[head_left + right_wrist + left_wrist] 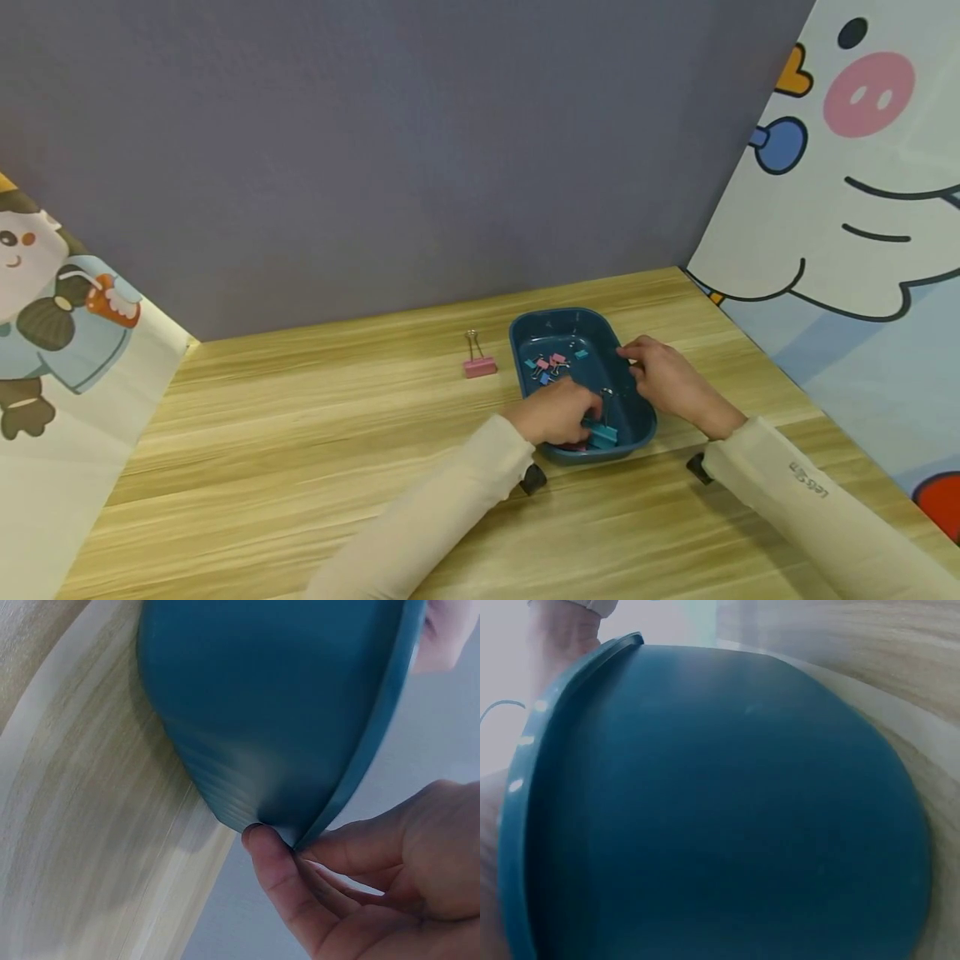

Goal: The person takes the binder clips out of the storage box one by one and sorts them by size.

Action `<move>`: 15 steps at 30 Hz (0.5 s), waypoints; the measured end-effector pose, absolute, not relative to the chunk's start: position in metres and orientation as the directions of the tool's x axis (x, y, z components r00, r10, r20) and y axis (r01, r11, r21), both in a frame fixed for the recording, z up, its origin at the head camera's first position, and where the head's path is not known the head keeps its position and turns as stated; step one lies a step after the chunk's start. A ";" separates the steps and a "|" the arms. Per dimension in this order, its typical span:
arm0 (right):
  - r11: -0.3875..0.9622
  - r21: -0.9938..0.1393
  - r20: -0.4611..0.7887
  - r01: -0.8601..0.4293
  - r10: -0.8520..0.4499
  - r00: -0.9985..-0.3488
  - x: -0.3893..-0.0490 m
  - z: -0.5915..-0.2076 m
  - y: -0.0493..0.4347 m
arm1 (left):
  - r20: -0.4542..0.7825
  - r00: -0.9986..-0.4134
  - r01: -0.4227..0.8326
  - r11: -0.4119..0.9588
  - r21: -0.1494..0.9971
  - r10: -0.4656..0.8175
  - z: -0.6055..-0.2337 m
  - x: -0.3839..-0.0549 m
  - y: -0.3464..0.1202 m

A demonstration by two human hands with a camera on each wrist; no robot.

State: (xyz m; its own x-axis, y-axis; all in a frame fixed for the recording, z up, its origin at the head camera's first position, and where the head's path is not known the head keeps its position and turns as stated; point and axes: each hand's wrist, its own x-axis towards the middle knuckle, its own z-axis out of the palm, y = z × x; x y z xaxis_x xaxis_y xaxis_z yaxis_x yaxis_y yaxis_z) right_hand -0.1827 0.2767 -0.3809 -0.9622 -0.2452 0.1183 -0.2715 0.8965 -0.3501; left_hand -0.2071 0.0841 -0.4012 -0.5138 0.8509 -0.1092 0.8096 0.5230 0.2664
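A dark blue plastic tray (pixel 637 408) stands on the table, with small pink, teal and blue binder clips (pixel 555 360) scattered inside. My right hand (pixel 671 379) pinches the tray's right rim; in the right wrist view its thumb and finger (pixel 274 870) meet at the edge. My left hand (pixel 558 411) reaches over the near left rim into the tray, fingers bent down beside a larger teal binder clip (pixel 602 436). Its fingertips are hidden, so whether they grip a clip does not show. The tray's outer wall (pixel 727 802) fills the left wrist view.
A large pink binder clip (pixel 480 367) lies on the wooden table (pixel 315 450), left of the tray. Behind the table rises a grey panel (pixel 420 167). Cartoon-printed panels flank it at the left (pixel 97 350) and right (pixel 862 242).
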 end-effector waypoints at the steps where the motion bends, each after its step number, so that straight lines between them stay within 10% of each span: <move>1: 0.896 -0.351 0.119 -0.273 -0.246 -0.962 -0.183 -0.381 0.277 | -0.112 -0.514 0.808 0.524 0.270 0.850 -0.401 -0.207 0.085; 15: 0.895 -0.354 0.128 -0.271 -0.241 -0.962 -0.183 -0.382 0.277 | -0.111 -0.500 0.820 0.511 0.258 0.859 -0.403 -0.206 0.090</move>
